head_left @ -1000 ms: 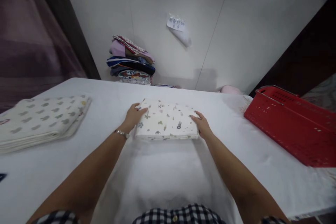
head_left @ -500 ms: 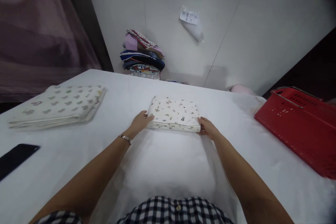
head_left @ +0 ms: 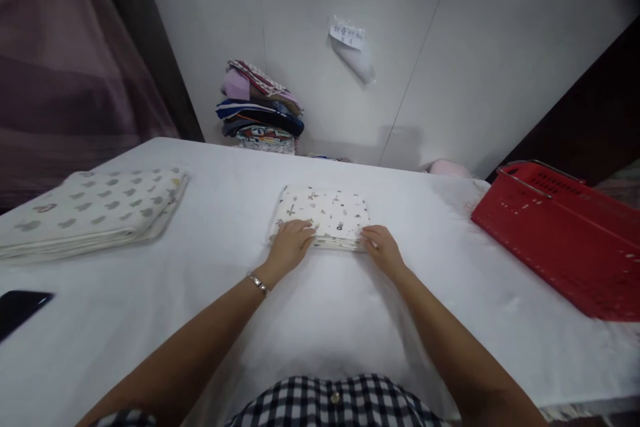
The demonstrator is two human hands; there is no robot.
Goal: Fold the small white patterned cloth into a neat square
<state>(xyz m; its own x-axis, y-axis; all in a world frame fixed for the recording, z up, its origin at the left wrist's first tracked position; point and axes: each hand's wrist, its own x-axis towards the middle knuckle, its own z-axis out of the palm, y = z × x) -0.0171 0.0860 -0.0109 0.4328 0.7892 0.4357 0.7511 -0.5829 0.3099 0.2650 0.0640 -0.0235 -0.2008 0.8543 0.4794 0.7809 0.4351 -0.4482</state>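
In the middle of the frame, head view, you've got the small folded printed cloth (head_left: 337, 207) lying flat on the white desk (head_left: 320, 320), layered edge facing you. Your left hand (head_left: 290, 242) is palm-down over its near edge, left of the middle, fingers together and a bit bent. Can't tell if your thumb is pinching anything under there. Your right hand (head_left: 384, 248) is at the near right corner, fingertips touching it, gap pretty narrow; whether it's really gripping, I can't tell either. My guess is you've got them like that so the layers don't slide and the edge sits flush.

Over at the left of the frame there's a bigger folded cloth (head_left: 110, 203) with grey shapes, well apart from yours, which probably leaves your elbows room. Lower left, a dark flat thing (head_left: 23, 310), maybe a phone, cut off by the frame edge. Right side, the red basket (head_left: 560, 247), likely put there to be out of your arms' way. Upper middle-left, past the far edge, a stack of fabrics (head_left: 260, 110) against the wall (head_left: 450, 80).
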